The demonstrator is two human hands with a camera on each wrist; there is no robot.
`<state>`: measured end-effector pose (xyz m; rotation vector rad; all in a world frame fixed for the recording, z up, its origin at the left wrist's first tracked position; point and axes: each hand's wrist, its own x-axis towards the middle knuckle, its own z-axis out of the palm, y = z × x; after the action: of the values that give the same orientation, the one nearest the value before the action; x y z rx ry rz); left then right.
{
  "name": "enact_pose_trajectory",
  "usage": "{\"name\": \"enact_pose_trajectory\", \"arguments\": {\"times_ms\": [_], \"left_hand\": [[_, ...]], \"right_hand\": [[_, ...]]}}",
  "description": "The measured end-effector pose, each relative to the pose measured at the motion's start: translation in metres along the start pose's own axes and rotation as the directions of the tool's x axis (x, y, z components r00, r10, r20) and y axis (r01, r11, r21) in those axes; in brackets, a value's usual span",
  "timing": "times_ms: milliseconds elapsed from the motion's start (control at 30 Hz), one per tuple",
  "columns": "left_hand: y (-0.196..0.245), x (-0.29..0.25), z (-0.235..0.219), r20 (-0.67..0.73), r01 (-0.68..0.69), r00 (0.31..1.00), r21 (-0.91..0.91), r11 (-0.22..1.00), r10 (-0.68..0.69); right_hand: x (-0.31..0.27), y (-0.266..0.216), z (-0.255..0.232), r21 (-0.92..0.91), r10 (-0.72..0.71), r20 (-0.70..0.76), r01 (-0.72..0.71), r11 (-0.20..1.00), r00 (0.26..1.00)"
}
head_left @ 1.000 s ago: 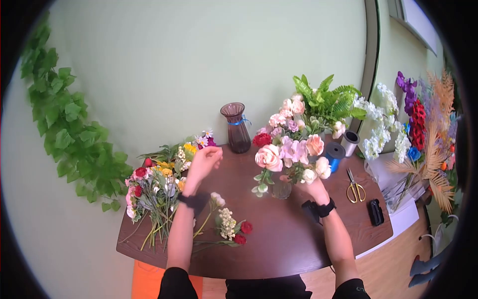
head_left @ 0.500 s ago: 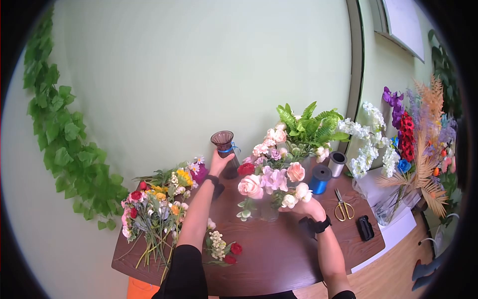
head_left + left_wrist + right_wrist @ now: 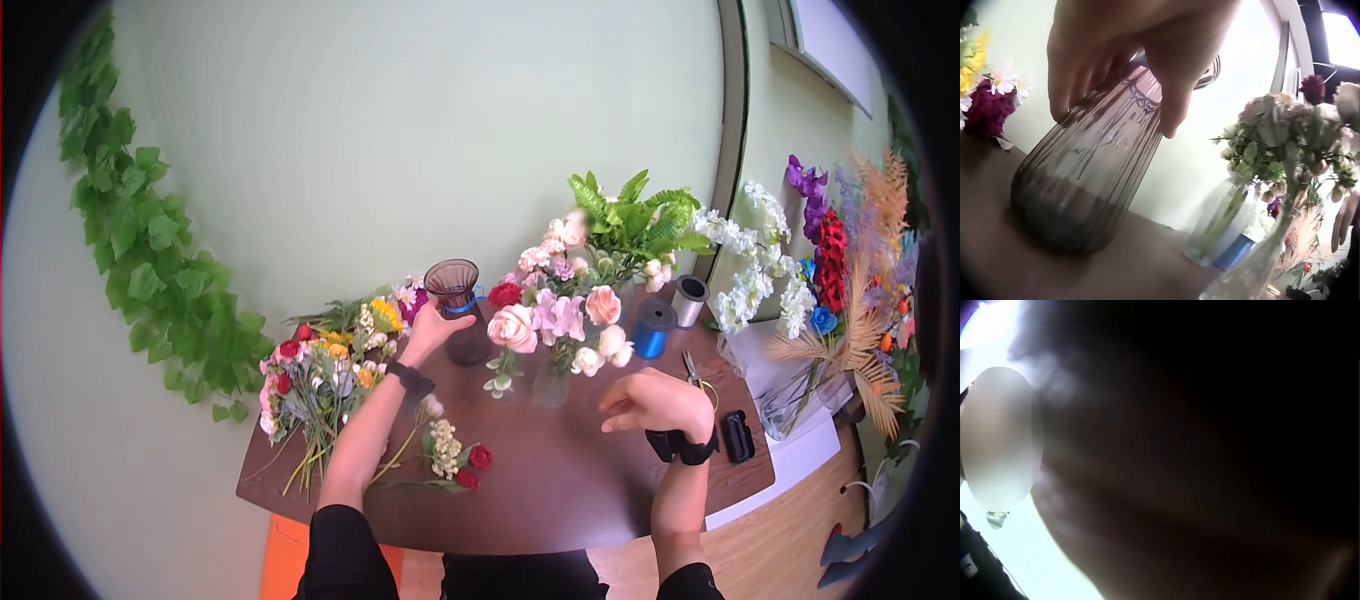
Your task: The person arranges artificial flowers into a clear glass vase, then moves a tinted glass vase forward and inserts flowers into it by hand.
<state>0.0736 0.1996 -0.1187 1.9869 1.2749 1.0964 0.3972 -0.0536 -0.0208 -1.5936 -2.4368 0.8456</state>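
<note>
A purple-tinted ribbed glass vase with a flared rim and a blue ribbon round its neck stands at the back of the table. My left hand grips it just below the rim; in the left wrist view, thumb and fingers lie on either side of the ribbed glass. My right hand hangs loosely curled over the table's right side, holding nothing. Just left of it, a clear glass vase bears pink, white and red flowers. The right wrist view is mostly dark and blurred.
Loose flowers are heaped at the table's left, with a few stems nearer the front. Blue and silver ribbon spools, scissors and a black object lie right. A fern stands behind the bouquet.
My left hand has reached forward from above the flower heap and taken hold of the purple vase. My right hand has drawn back from the flower-filled vase, toward the right.
</note>
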Motion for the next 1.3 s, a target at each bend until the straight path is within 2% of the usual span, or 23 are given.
{"name": "enact_pose_trajectory", "arguments": {"times_ms": [67,100,167,267,333,367,400,433,533,633,733,800,833,867,900,933,967,1033,1100,1133,1200,1267,1300], "left_hand": [[-0.02,-0.014,0.0,0.001,-0.016,1.0,-0.056,0.998,0.016],[-0.011,-0.028,-0.003,0.057,-0.02,0.998,-0.107,0.994,0.026],[0.014,-0.056,-0.012,0.164,0.021,0.986,-0.161,0.987,0.005],[0.033,-0.088,-0.014,0.257,0.081,0.966,-0.249,0.965,-0.015],[0.041,-0.1,-0.014,0.316,0.08,0.949,-0.188,0.979,-0.017],[0.045,-0.109,-0.013,0.328,0.009,0.944,-0.134,0.991,0.036],[0.051,-0.117,-0.014,0.344,-0.063,0.935,-0.08,0.995,0.087],[0.064,-0.125,-0.017,0.373,0.048,0.928,-0.154,0.987,0.013],[0.066,-0.133,-0.011,0.372,0.011,0.927,-0.15,0.989,0.046],[0.076,-0.138,-0.008,0.427,0.003,0.901,-0.182,0.983,0.077],[0.073,-0.139,-0.015,0.473,-0.046,0.873,-0.156,0.987,0.116],[0.054,-0.143,-0.022,0.303,-0.267,0.895,-0.223,0.938,0.327],[0.062,-0.153,-0.045,0.404,-0.023,0.913,-0.069,0.997,0.049],[0.045,-0.166,-0.061,0.347,-0.092,0.935,0.053,0.994,0.068],[0.043,-0.179,-0.083,0.381,-0.163,0.919,0.133,0.978,0.101],[0.038,-0.192,-0.102,0.444,-0.064,0.895,0.2,0.978,-0.032],[0.032,-0.209,-0.115,0.391,-0.029,0.913,0.346,0.938,-0.116],[0.006,-0.238,-0.127,0.398,-0.05,0.907,0.431,0.901,-0.14],[-0.009,-0.257,-0.126,0.409,-0.078,0.898,0.514,0.855,-0.164],[-0.011,-0.265,-0.121,0.335,-0.078,0.934,0.523,0.849,-0.12],[-0.008,-0.269,-0.111,0.271,-0.085,0.96,0.527,0.845,-0.072],[0.006,-0.268,-0.106,0.149,0.104,0.955,0.643,0.758,-0.257],[0.002,-0.268,-0.103,0.155,0.1,0.954,0.642,0.76,-0.256]], "right_hand": [[-0.003,-0.003,0.008,-0.05,-0.188,-0.071,0.185,0.981,0.98],[-0.005,-0.008,0.009,-0.051,-0.193,-0.058,0.19,0.98,0.979],[-0.004,-0.025,0.01,-0.054,-0.377,-0.139,0.374,0.926,0.916],[0.004,-0.04,0.015,-0.035,-0.458,-0.144,0.458,0.888,0.877],[0.015,-0.042,0.023,-0.042,-0.502,-0.155,0.502,0.864,0.851],[0.021,-0.042,0.028,-0.054,-0.543,-0.174,0.542,0.838,0.822],[0.027,-0.044,0.03,-0.049,-0.542,-0.17,0.542,0.839,0.823],[0.033,-0.047,0.032,-0.041,-0.514,-0.145,0.514,0.857,0.845],[0.055,-0.044,0.049,-0.043,-0.497,-0.164,0.497,0.867,0.852],[0.077,-0.044,0.067,-0.016,-0.264,-0.232,0.268,0.963,0.936],[0.081,-0.051,0.075,0.05,-0.263,-0.333,0.295,0.954,0.905],[0.082,-0.05,0.078,0.019,-0.218,-0.344,0.239,0.971,0.913],[0.083,-0.047,0.079,0.0,-0.19,-0.303,0.199,0.98,0.934],[0.085,-0.045,0.08,-0.018,-0.158,-0.264,0.159,0.987,0.952],[0.084,-0.047,0.077,-0.037,-0.149,-0.228,0.144,0.989,0.962],[0.084,-0.046,0.078,-0.035,-0.151,-0.227,0.146,0.989,0.962],[0.085,-0.045,0.078,-0.017,-0.196,-0.253,0.199,0.98,0.947],[0.086,-0.048,0.08,0.008,-0.241,-0.274,0.253,0.967,0.931],[0.086,-0.053,0.078,0.013,-0.153,-0.211,0.16,0.987,0.965],[0.087,-0.053,0.08,0.024,-0.147,-0.207,0.155,0.988,0.967],[0.088,-0.051,0.083,0.045,-0.199,-0.32,0.225,0.973,0.926],[0.087,-0.055,0.083,0.067,-0.135,-0.288,0.16,0.985,0.948],[0.088,-0.055,0.086,0.063,-0.17,-0.373,0.208,0.976,0.912]]}}
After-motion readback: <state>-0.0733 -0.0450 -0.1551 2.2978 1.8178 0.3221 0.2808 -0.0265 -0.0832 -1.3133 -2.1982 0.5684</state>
